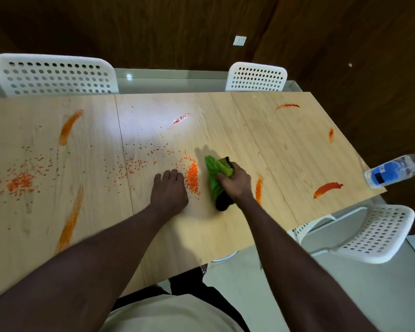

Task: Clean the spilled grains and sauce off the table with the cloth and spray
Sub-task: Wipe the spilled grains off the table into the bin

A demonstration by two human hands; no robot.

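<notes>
My right hand [235,182] grips a bunched green and black cloth [217,167], pressed on the wooden table [225,226]. Just left of the cloth lies a dense pile of orange grains [192,177]. My left hand [169,191] rests cupped on the table, its fingertips touching that pile. More grains are scattered across the middle [139,161] and in a heap at the left [19,183]. Orange sauce streaks mark the table: one beside my right wrist [258,189], one at the right [327,188], others at the left [68,127]. A clear spray bottle with a blue label [393,172] lies at the table's right edge.
White perforated chairs stand behind the table at the far left [53,75] and far middle [256,77], and another at the near right [374,233]. A dark wooden wall runs behind. The table's near edge slants across my forearms.
</notes>
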